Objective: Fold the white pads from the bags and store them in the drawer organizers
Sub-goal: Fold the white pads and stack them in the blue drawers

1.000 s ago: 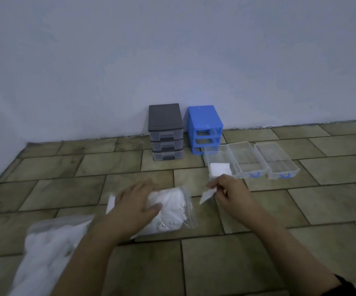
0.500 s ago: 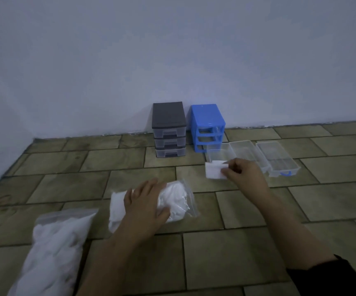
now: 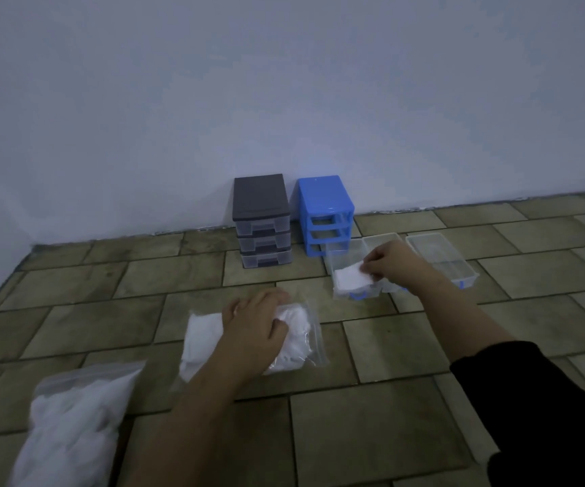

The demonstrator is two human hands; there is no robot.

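My right hand (image 3: 387,263) pinches a folded white pad (image 3: 352,275) and holds it over the pads lying in the leftmost clear drawer (image 3: 340,256), which stands on the floor. Two more clear drawers, the middle drawer (image 3: 382,239) and the right drawer (image 3: 440,256), sit beside it. My left hand (image 3: 254,330) rests on a clear bag of white pads (image 3: 296,333), its fingers curled into the pads. A second, fuller bag of pads (image 3: 69,423) lies at the lower left.
A grey three-drawer organizer (image 3: 262,219) and a blue organizer frame (image 3: 324,212) with its drawers pulled out stand against the white wall. The floor is brown tile. A dark sleeve (image 3: 543,416) covers my right forearm.
My right hand carried the folded pad away from the bag and forward to the leftmost clear drawer. My left hand stayed on the bag of pads.
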